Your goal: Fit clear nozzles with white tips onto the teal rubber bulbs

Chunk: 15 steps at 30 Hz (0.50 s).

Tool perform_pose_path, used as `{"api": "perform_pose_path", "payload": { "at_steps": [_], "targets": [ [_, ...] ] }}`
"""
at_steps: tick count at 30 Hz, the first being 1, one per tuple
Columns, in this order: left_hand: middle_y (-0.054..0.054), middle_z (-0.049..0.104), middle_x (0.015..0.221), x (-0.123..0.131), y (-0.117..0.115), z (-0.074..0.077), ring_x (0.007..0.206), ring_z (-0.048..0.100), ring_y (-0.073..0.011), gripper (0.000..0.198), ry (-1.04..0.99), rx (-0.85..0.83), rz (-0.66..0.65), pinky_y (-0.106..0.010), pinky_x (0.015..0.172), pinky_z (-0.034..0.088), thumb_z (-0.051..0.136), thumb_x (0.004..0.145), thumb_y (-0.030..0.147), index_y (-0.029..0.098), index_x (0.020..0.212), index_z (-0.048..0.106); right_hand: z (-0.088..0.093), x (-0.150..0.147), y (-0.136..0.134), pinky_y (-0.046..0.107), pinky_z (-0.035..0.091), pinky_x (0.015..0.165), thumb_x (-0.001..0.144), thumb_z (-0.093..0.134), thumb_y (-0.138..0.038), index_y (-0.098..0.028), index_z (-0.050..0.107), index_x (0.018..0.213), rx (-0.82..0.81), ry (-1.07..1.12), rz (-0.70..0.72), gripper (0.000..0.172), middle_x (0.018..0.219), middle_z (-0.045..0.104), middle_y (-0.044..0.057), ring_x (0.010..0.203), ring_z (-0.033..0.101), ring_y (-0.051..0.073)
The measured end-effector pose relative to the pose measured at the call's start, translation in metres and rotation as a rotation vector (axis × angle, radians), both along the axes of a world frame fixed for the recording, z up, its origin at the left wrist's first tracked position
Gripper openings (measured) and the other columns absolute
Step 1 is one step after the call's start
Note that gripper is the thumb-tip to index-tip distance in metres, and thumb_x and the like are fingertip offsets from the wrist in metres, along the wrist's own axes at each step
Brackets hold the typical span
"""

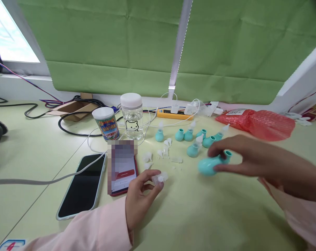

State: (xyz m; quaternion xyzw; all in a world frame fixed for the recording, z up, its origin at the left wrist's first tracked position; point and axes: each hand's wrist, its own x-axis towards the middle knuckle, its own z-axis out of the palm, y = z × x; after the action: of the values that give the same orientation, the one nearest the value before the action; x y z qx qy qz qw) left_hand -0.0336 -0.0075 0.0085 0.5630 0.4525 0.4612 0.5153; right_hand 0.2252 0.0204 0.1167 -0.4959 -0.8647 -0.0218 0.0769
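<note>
Between the thumb and fingers of my left hand (143, 195) is a small clear plastic piece (160, 178), held just above the table. My right hand (239, 157) grips a teal rubber bulb (209, 166) by its neck side, its open mouth pointing to the upper right. Beyond it stand several more teal bulbs; one bulb (159, 135) carries a clear tip, while another bulb (179, 135) has an open neck. A bulb with a clear nozzle (193, 150) lies tilted near my right fingers. Loose white tips (147, 157) and a clear tube (176, 160) lie between my hands.
Two phones, one dark (82, 186) and one lit (123, 170), lie at left. Behind them stand a printed can (106, 123) and a water bottle (132, 116). Cables run around a cardboard box (79, 108). An orange power strip (164, 114) and a red plastic bag (268, 123) are at the back.
</note>
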Motion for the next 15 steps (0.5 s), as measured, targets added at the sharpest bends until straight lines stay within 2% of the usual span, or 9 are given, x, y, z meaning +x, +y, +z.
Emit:
{"api": "perform_pose_path", "payload": {
  "at_steps": [1, 3, 7, 11, 15],
  "targets": [
    [-0.004, 0.059, 0.081, 0.000, 0.000, 0.000, 0.074, 0.056, -0.0168, 0.019, 0.000, 0.004, 0.015, -0.025, 0.060, 0.049, 0.060, 0.071, 0.026, 0.016, 0.086, 0.060, -0.003, -0.013, -0.006, 0.022, 0.040, 0.056, 0.069, 0.060, -0.032, -0.026, 0.058, 0.086, -0.117, 0.002, 0.165, 0.018, 0.076, 0.061, 0.000, 0.065, 0.055, 0.012],
    [-0.004, 0.059, 0.079, 0.000, 0.000, 0.000, 0.072, 0.056, -0.0165, 0.019, -0.010, 0.009, 0.031, -0.024, 0.058, 0.049, 0.061, 0.070, 0.025, 0.015, 0.087, 0.060, -0.013, -0.040, -0.014, 0.025, 0.040, 0.057, 0.073, 0.056, -0.026, -0.024, 0.056, 0.092, -0.209, -0.010, 0.321, 0.019, 0.077, 0.060, 0.002, 0.067, 0.055, 0.015],
    [-0.003, 0.058, 0.075, -0.001, -0.001, 0.000, 0.064, 0.054, -0.0138, 0.022, -0.025, 0.027, 0.035, -0.023, 0.055, 0.047, 0.060, 0.071, 0.027, 0.015, 0.090, 0.060, -0.036, -0.073, -0.011, 0.024, 0.038, 0.054, 0.071, 0.055, -0.022, -0.019, 0.050, 0.092, -0.325, 0.063, 0.333, 0.023, 0.072, 0.058, 0.001, 0.061, 0.052, 0.014],
    [-0.004, 0.060, 0.077, -0.001, 0.000, -0.001, 0.067, 0.054, -0.0148, 0.021, -0.019, 0.058, 0.052, -0.022, 0.055, 0.047, 0.060, 0.071, 0.028, 0.015, 0.087, 0.061, -0.052, -0.078, 0.001, 0.020, 0.037, 0.054, 0.062, 0.064, -0.027, -0.018, 0.047, 0.082, -0.461, 0.181, 0.357, 0.027, 0.071, 0.053, -0.002, 0.059, 0.048, 0.010],
    [-0.004, 0.060, 0.078, -0.002, -0.001, -0.001, 0.068, 0.054, -0.0152, 0.017, -0.025, 0.081, 0.050, -0.023, 0.056, 0.047, 0.058, 0.073, 0.028, 0.016, 0.085, 0.061, -0.057, -0.077, 0.006, 0.021, 0.039, 0.061, 0.063, 0.063, -0.024, -0.018, 0.048, 0.076, -0.449, 0.241, 0.453, 0.020, 0.071, 0.052, -0.003, 0.064, 0.049, 0.010]
  ]
}}
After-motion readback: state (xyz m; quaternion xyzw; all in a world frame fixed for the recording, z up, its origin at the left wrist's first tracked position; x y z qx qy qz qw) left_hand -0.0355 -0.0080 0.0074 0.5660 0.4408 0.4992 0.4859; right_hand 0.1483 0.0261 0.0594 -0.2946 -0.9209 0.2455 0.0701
